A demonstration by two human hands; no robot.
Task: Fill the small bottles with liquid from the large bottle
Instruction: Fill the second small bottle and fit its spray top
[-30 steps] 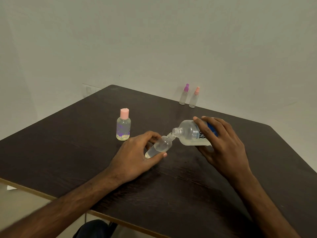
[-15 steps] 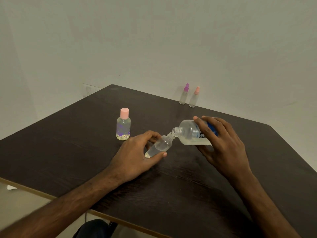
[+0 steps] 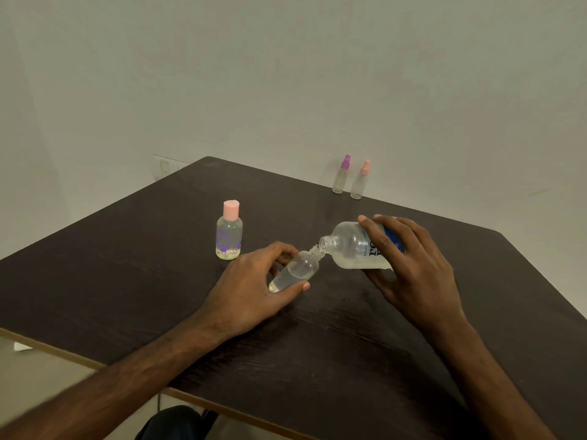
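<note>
Small bottle: uncapped and tilted, neck pointing up and to the right, located near the middle of the dark surface. Clear liquid occupies its lower part. Whether its base rests on the surface cannot be determined. The left hand grips it, with the fingers curled over the far side and the thumb pressed against the near side close to the base.

Large bottle: uncapped and held almost horizontal just right of the small bottle. Its open mouth points left, directly above the small bottle's neck. Clear liquid lies along its lower side. The right hand holds it, fingers wrapped over the labelled body from above and thumb underneath.

Pink-capped bottle: upright, closed, left of and beyond the left hand, clear of it.

Purple-topped spray bottle and pink-topped spray bottle: upright, side by side at the far edge of the surface by the wall.
</note>
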